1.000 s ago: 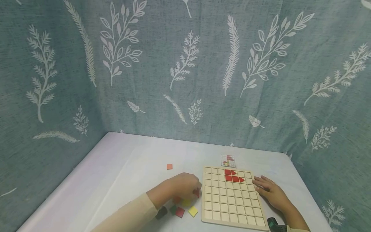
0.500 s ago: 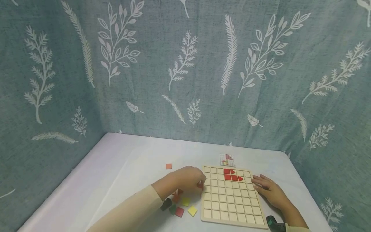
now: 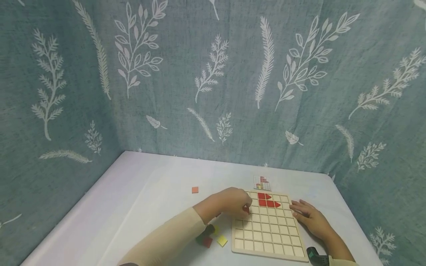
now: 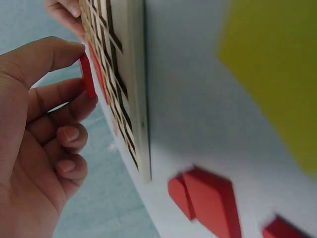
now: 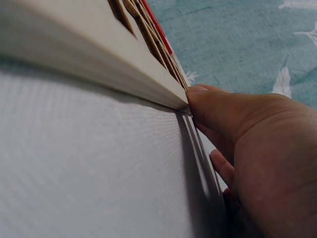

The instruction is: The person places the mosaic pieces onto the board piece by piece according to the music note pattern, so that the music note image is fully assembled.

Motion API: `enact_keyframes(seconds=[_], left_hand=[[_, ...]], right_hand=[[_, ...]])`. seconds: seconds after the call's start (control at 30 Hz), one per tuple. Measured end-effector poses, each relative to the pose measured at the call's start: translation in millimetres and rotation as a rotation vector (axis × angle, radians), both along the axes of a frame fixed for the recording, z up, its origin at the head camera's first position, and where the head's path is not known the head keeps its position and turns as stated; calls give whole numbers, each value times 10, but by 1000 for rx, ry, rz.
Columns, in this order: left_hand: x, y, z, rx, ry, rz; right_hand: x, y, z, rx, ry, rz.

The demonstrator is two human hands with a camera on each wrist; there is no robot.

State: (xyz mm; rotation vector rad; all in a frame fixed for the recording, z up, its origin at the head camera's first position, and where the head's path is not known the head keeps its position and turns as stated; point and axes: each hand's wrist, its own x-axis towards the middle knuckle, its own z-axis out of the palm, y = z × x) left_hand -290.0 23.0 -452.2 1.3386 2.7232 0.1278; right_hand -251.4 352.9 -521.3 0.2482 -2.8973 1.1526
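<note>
My left hand (image 3: 234, 202) is over the left part of a wooden grid board (image 3: 269, 248), pinching a thin red tile (image 4: 87, 75) between thumb and fingers. In the left wrist view the tile is held on edge, close over the grid. Two rows of red tiles (image 3: 267, 203) lie in the board's far cells, each row ending in a point to the right. Against the board's right side rests my right hand (image 3: 311, 218), fingers loosely extended. Its thumb (image 5: 213, 106) touches the board's edge in the right wrist view.
Beyond the board lies a small pattern card (image 3: 262, 183). An orange square tile (image 3: 195, 190) sits alone at far left. Left of the board are a yellow tile (image 3: 222, 241), a red tile (image 3: 208, 242) and others, partly hidden by the left sleeve (image 3: 169, 236). A patterned curtain (image 3: 186, 92) stands behind the table.
My left hand has moved right with the red tile, from beside the board to over its left columns. The right hand stays at the board's right edge.
</note>
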Motion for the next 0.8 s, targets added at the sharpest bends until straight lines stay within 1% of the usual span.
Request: enact_keyframes(seconds=[0.07, 0.2, 0.37, 0.5, 0.63, 0.8], left_hand=[[-20, 62, -19, 1, -11, 9], [-70, 172, -40, -7, 2, 15], [-126, 303, -21, -2, 35, -11], [-152, 397, -29, 11, 39, -24], [-176, 466, -60, 16, 27, -35], [-179, 542, -57, 15, 3, -45]], right_hand=[[10, -6, 8, -1, -4, 7], [23, -15, 17, 3, 0, 12], [21, -8, 39, 14, 14, 4], [7, -2, 29, 7, 23, 7], [-11, 3, -9, -2, 36, 16], [-8, 12, -22, 12, 36, 10]])
